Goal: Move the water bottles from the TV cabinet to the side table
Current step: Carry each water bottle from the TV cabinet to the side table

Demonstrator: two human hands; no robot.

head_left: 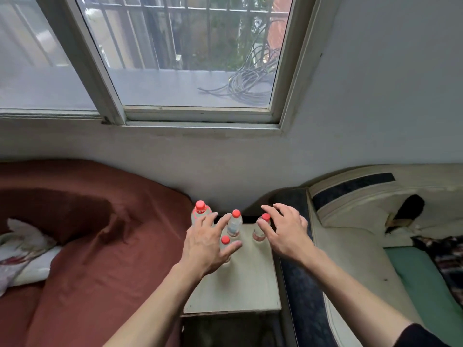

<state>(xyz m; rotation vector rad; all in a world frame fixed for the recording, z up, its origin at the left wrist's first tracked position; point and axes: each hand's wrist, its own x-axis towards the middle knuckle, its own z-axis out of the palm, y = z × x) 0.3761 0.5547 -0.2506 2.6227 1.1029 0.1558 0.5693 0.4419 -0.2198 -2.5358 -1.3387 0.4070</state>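
Several clear water bottles with red caps stand upright at the far end of the pale side table point(240, 284). One bottle point(200, 210) is at the far left, one point(235, 222) in the middle, one point(261, 227) at the right, and a shorter one point(225, 242) nearest me. My left hand point(208, 242) hovers with spread fingers around the near bottle, and I cannot tell whether it touches. My right hand point(283, 230) has its fingers spread beside the right bottle, with the thumb close to it. Neither hand grips anything.
A bed with a rust-red cover point(87, 234) lies left of the table, with a floral pillow point(22, 251). A cream and dark blue sofa point(350, 221) stands to the right. The wall and a window point(195, 58) are straight ahead.
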